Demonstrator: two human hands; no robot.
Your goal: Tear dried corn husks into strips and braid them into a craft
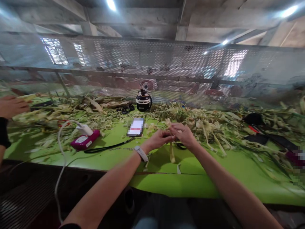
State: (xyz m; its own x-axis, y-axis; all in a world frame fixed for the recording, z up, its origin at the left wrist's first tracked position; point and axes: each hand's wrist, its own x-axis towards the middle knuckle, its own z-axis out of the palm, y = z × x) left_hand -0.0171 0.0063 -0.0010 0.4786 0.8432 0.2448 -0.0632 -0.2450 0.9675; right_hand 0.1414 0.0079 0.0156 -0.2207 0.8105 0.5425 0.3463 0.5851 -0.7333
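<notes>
Both hands meet above the front part of the green tabletop. A pale yellow corn husk strip is pinched between them, its top end poking up above the fingers and its longer end hanging below. My left hand, with a light watch on the wrist, is closed on the strip from the left. From the right, my right hand grips the same strip, fingertips touching the left ones. The exact finger hold is partly hidden. A small pale husk scrap lies just below.
Loose husk pieces cover the back of the table. A phone with a black strap, a magenta power box with a white cable, and a black bottle stand around. Another person's hand works at far left. A perforated screen rises behind.
</notes>
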